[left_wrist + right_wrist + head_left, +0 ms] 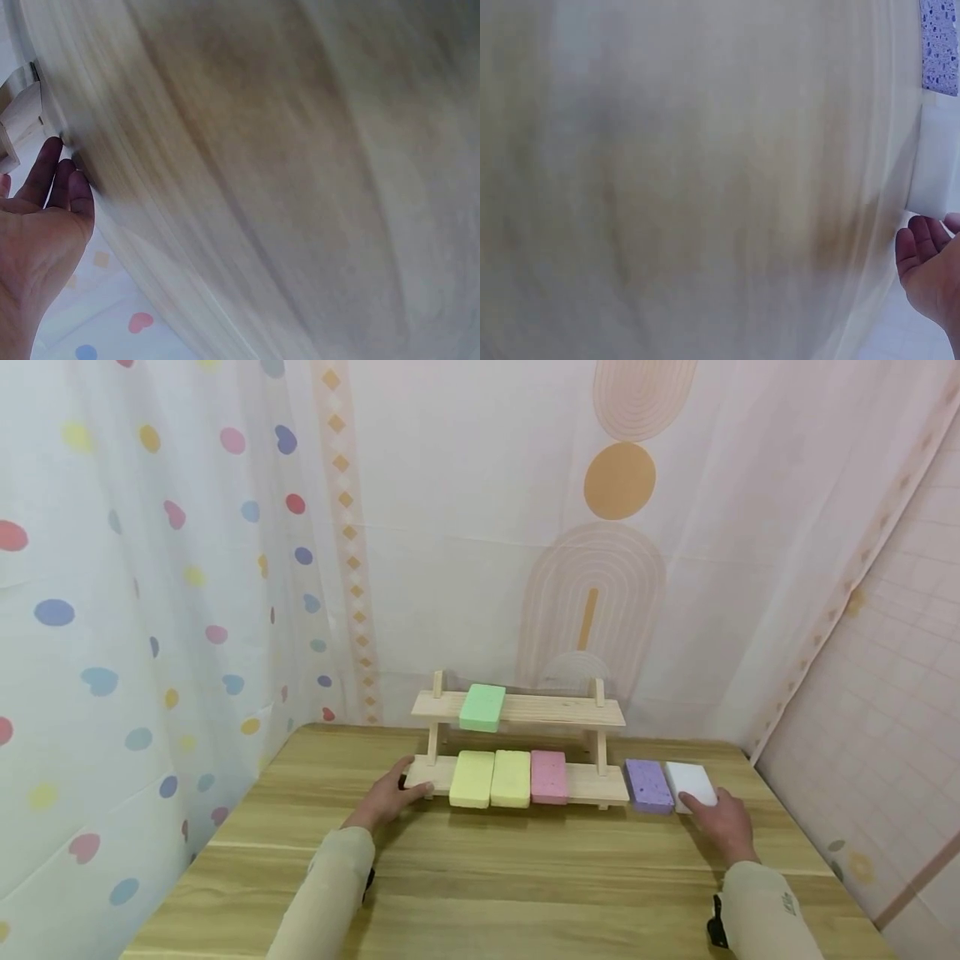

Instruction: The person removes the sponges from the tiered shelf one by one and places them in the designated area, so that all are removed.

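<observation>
A two-tier wooden display rack (517, 708) stands on the table in the head view. My left hand (387, 795) holds the left end of its lower shelf, thumb at the front corner. In the left wrist view, the fingers of the left hand (46, 217) bend slightly beside the rack's end (22, 116). My right hand (723, 822) grips a white sponge block (692, 781), its thumb on the near left part and fingers along the right side. A porous purple sponge (648, 785) lies just left of the white one, near the rack's right end.
On the lower shelf sit two yellow sponges (472, 779) and a pink sponge (549, 777) in a row. One green sponge (482, 706) rests on the upper shelf, left of middle. The wood-grain table (525, 885) meets patterned curtains (465, 527) behind and at both sides.
</observation>
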The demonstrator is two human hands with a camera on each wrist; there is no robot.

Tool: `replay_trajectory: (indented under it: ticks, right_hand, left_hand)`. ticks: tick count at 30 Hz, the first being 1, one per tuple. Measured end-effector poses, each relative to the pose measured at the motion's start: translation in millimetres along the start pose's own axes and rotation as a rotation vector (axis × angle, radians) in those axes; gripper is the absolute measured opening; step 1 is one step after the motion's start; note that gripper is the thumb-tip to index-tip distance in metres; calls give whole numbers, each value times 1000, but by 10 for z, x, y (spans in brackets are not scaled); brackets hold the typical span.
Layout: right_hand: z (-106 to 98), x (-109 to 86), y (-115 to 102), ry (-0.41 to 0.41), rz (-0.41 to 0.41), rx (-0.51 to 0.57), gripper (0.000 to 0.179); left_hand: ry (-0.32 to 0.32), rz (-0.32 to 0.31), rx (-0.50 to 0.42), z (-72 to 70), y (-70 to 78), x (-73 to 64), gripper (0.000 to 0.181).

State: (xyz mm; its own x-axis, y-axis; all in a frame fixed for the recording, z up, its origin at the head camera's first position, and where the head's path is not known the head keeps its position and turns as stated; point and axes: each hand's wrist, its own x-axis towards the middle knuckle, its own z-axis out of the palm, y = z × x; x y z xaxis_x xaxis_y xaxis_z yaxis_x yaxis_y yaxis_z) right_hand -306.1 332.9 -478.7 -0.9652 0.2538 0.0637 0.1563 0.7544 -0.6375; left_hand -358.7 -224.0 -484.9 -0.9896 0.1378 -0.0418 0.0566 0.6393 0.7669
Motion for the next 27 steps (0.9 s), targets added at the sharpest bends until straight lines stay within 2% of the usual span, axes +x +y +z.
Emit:
replay_trajectory:
  ticks: [7, 19, 27]
  right_hand:
    - [-110, 3, -116, -41, 55, -11, 102]
    - [-195, 62, -383, 74, 23, 30, 98]
    - [-156, 74, -611, 129, -3, 53, 92]
  left_hand:
    - [5, -3, -6, -6, -10, 12, 88]
    - [1, -14, -12, -5, 9, 9, 89]
    - [2, -13, -3, -11, 4, -9, 87]
